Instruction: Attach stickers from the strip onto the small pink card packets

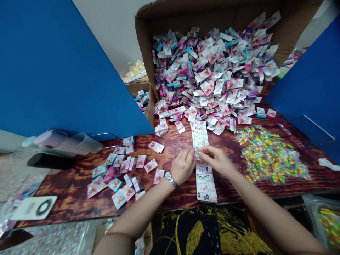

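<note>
My left hand (183,165), with a wristwatch, and my right hand (216,160) meet over the middle of the brown wooden table (170,198). Both pinch a small item at the middle of a long printed sticker strip (202,163) that lies lengthwise towards me. What the fingertips hold is too small to name. A big heap of small folded pink, blue and white paper boxes (212,74) spills from a tipped cardboard carton (148,42) behind the strip.
Several folded boxes (122,173) lie scattered at the left. A pile of clear bags with colourful beads (268,156) lies at the right. Blue partitions (53,67) flank both sides. A white phone-like object (34,208) sits at the left edge.
</note>
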The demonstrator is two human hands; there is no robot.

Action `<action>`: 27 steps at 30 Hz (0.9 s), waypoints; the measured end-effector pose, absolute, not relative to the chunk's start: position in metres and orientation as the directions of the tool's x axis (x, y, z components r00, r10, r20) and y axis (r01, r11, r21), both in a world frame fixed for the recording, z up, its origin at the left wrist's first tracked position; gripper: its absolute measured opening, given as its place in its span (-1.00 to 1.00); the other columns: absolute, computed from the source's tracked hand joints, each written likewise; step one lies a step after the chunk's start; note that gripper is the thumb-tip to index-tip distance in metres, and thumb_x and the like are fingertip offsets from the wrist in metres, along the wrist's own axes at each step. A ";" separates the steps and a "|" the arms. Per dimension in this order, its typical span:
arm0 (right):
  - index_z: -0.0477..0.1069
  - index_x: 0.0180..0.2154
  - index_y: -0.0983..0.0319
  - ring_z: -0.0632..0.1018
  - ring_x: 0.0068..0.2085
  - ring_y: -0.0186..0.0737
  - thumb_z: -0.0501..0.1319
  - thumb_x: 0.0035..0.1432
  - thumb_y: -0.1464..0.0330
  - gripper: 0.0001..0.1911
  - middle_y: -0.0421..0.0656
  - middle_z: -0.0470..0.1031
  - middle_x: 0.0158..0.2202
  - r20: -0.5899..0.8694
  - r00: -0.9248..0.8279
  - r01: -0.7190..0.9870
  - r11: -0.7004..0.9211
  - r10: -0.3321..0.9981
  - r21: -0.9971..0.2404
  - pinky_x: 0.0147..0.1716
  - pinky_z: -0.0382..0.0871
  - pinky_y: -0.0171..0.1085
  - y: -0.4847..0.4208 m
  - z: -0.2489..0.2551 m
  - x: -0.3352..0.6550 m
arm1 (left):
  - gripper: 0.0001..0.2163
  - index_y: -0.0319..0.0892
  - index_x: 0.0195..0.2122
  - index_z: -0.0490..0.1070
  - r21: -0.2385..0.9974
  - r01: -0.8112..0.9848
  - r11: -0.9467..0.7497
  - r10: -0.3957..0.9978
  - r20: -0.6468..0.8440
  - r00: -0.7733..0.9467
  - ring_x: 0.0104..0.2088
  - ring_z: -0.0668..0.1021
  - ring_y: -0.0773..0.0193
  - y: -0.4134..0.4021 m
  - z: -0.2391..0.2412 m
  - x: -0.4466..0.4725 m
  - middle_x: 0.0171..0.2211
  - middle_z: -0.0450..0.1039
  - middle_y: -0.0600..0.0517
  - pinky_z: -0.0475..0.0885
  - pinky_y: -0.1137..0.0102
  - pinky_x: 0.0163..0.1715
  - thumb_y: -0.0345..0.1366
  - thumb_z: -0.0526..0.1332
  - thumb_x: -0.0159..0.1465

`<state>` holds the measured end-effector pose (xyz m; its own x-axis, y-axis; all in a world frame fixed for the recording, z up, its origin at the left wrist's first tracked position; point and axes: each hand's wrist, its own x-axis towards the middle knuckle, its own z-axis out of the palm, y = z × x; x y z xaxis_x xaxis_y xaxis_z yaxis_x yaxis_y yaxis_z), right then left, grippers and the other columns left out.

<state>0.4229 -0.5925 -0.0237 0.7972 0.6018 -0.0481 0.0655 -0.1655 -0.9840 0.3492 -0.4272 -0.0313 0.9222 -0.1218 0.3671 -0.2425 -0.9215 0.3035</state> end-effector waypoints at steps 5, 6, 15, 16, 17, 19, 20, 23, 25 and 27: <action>0.41 -0.19 0.20 0.50 -0.39 -0.29 0.20 0.07 0.19 -0.72 -0.20 0.49 -0.37 -0.134 0.732 -0.093 -0.097 0.668 -0.991 -0.38 0.41 -0.27 -0.601 -0.034 0.434 | -0.62 -0.24 0.12 0.18 0.305 -0.247 -0.920 -0.140 0.333 0.932 -0.08 0.44 0.09 -0.427 -0.033 0.350 -0.09 0.40 -0.16 0.43 0.24 -0.09 -0.32 0.07 0.27; 0.41 -0.22 0.21 0.50 -0.38 -0.28 0.21 0.06 0.20 -0.73 -0.19 0.49 -0.37 -0.122 0.736 -0.080 -0.093 0.666 -0.992 -0.36 0.40 -0.26 -0.602 -0.035 0.435 | -0.62 -0.23 0.12 0.18 0.293 -0.249 -0.923 -0.148 0.326 0.934 -0.07 0.43 0.09 -0.428 -0.033 0.350 -0.09 0.39 -0.16 0.43 0.23 -0.09 -0.33 0.07 0.27; 0.29 -0.27 0.17 0.49 -0.43 -0.29 0.14 0.11 0.38 -0.91 -0.26 0.48 -0.46 0.001 0.825 0.236 -0.343 0.565 -0.909 -0.42 0.28 -0.33 -0.591 -0.018 0.419 | -0.63 -0.28 0.10 0.19 0.261 -0.274 -0.926 -0.177 0.340 0.923 -0.06 0.41 0.08 -0.434 -0.040 0.349 -0.06 0.38 -0.18 0.44 0.24 -0.11 -0.41 0.03 0.25; 0.30 -0.28 0.17 0.49 -0.43 -0.28 0.13 0.12 0.40 -0.92 -0.26 0.48 -0.46 0.034 0.817 0.310 -0.390 0.575 -0.867 -0.42 0.27 -0.32 -0.590 -0.015 0.416 | -0.64 -0.28 0.08 0.21 0.269 -0.272 -0.924 -0.173 0.340 0.924 -0.07 0.42 0.09 -0.434 -0.040 0.349 -0.07 0.39 -0.18 0.44 0.24 -0.11 -0.41 0.03 0.24; 0.31 -0.28 0.16 0.49 -0.41 -0.27 0.12 0.13 0.42 -0.92 -0.25 0.47 -0.45 0.072 0.802 0.384 -0.420 0.593 -0.822 -0.40 0.27 -0.31 -0.590 -0.013 0.414 | -0.65 -0.28 0.06 0.22 0.279 -0.272 -0.921 -0.170 0.340 0.925 -0.09 0.43 0.09 -0.434 -0.041 0.349 -0.09 0.39 -0.17 0.44 0.25 -0.11 -0.41 0.04 0.23; 0.34 -0.28 0.16 0.48 -0.34 -0.22 0.08 0.16 0.44 -0.90 -0.19 0.47 -0.39 0.172 0.764 0.519 -0.435 0.621 -0.736 -0.33 0.28 -0.27 -0.589 -0.011 0.411 | -0.66 -0.28 0.04 0.24 0.297 -0.271 -0.915 -0.161 0.348 0.923 -0.12 0.43 0.11 -0.434 -0.041 0.348 -0.11 0.40 -0.16 0.44 0.26 -0.12 -0.41 0.05 0.22; 0.35 -0.28 0.17 0.47 -0.28 -0.19 0.07 0.18 0.44 -0.88 -0.14 0.46 -0.33 0.228 0.750 0.572 -0.436 0.621 -0.695 -0.28 0.29 -0.24 -0.589 -0.010 0.410 | -0.66 -0.28 0.03 0.24 0.303 -0.274 -0.913 -0.157 0.360 0.920 -0.12 0.44 0.12 -0.434 -0.041 0.347 -0.12 0.40 -0.16 0.44 0.26 -0.12 -0.41 0.06 0.21; 0.38 -0.30 0.19 0.41 -0.15 -0.11 0.10 0.14 0.47 -0.89 -0.06 0.37 -0.22 0.309 0.739 0.627 -0.443 0.598 -0.641 -0.17 0.28 -0.17 -0.590 -0.009 0.411 | -0.65 -0.30 0.03 0.23 0.303 -0.302 -0.904 -0.164 0.407 0.899 -0.12 0.44 0.13 -0.435 -0.041 0.345 -0.13 0.41 -0.15 0.44 0.27 -0.11 -0.43 0.06 0.20; 0.34 -0.32 0.20 0.40 -0.15 -0.13 0.13 0.09 0.49 -0.89 -0.09 0.33 -0.23 0.267 0.755 0.583 -0.425 0.599 -0.693 -0.17 0.28 -0.19 -0.590 -0.008 0.415 | -0.64 -0.30 0.05 0.22 0.292 -0.316 -0.903 -0.171 0.432 0.885 -0.10 0.44 0.13 -0.436 -0.040 0.343 -0.11 0.40 -0.15 0.44 0.28 -0.10 -0.43 0.05 0.21; 0.29 -0.26 0.19 0.41 -0.22 -0.19 0.13 0.04 0.51 -0.81 -0.15 0.34 -0.27 0.186 0.776 0.490 -0.390 0.603 -0.780 -0.22 0.29 -0.23 -0.590 -0.009 0.420 | -0.64 -0.29 0.06 0.22 0.275 -0.325 -0.905 -0.177 0.453 0.874 -0.08 0.43 0.14 -0.437 -0.040 0.343 -0.09 0.39 -0.16 0.44 0.28 -0.10 -0.43 0.04 0.22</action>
